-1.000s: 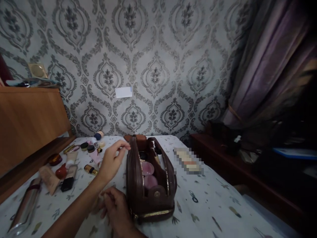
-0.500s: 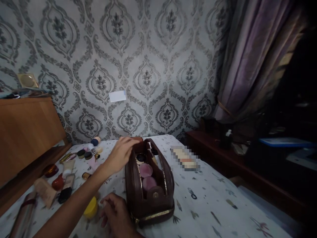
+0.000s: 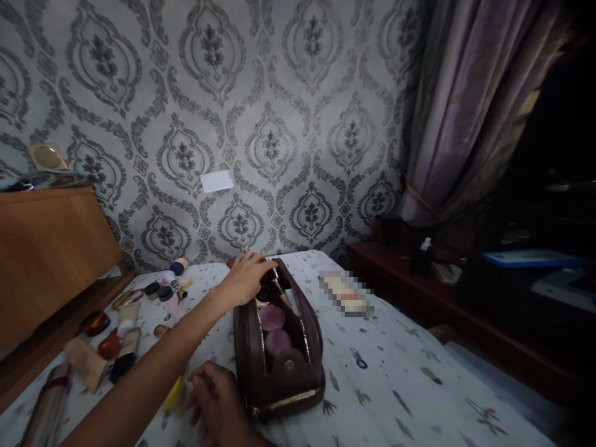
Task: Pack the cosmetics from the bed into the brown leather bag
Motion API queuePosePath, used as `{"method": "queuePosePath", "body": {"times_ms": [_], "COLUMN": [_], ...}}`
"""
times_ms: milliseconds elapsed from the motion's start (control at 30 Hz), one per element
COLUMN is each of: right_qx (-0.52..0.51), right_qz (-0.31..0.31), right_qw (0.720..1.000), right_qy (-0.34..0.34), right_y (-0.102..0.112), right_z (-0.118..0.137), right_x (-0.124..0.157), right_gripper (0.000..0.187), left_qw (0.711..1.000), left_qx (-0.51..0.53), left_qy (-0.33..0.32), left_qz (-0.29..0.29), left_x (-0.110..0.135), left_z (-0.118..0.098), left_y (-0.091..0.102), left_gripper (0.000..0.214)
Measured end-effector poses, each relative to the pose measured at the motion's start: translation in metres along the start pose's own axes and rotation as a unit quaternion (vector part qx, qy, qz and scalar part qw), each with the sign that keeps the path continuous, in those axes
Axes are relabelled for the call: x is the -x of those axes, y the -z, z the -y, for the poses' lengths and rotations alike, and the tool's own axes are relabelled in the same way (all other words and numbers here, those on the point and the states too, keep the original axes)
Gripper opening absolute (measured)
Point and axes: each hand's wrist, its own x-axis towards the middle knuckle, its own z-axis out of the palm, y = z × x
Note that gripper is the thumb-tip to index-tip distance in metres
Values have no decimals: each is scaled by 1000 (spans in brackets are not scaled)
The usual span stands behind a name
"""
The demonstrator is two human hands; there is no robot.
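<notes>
A brown leather cosmetic bag (image 3: 261, 379) lies unzipped on the patterned bedsheet (image 3: 395, 385), with pink round compacts (image 3: 272, 318) and a brush inside. My left hand (image 3: 246, 278) reaches across and curls over the bag's far end, fingers closed on its rim. My right hand (image 3: 216, 403) rests low on the sheet just left of the bag's near end, fingers curled; what they hold is hidden. A yellow round item (image 3: 174, 394) peeks out between my left forearm and my right hand.
Several cosmetics lie scattered on the sheet at the left: small jars (image 3: 158, 290), a red item (image 3: 109, 344), a dark case (image 3: 121, 366), a long tube (image 3: 44, 410). A wooden headboard (image 3: 51, 254) stands left, a flat palette (image 3: 344, 293) right of the bag, a dark shelf and curtain at right.
My left hand has moved from the air left of the bag onto its far end. The yellow item has come into view by my right hand. The view has shifted slightly.
</notes>
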Motion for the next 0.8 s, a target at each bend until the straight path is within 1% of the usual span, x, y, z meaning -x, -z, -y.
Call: {"method": "queuePosePath", "body": {"times_ms": [200,333,400,500,600,733,800], "right_qx": [-13,-12,-9,-17,-15,-6,-1], "right_qz": [9,4,-3,-17,-12,-17,-9], "right_qw": [1000,1000,1000,1000,1000,1000,1000], "right_qy": [7,5,4,1,-6,0,6], "right_y": [0,-1,-2,-4,-4,-2,0], "right_z": [1,3,1,-2,-1,3,4], "right_x": [1,1,0,-1,1,3,4], "right_gripper": [40,34,33,31,28,26,26], "left_qw": [1000,1000,1000,1000,999,1000,1000], "left_qx": [-11,5,-2,-24,-35,-20,-4], "left_qy": [14,11,11,12,10,0,-7], "left_qz": [5,-6,-8,-1,10,1,-9], "left_x": [-3,-3,-4,-5,-7,-7,-8], "left_z": [-2,-2,-2,-2,-2,-1,1], "left_y": [0,-4,-5,-5,-4,-5,-5], "left_gripper": [51,43,41,37,32,33,35]}}
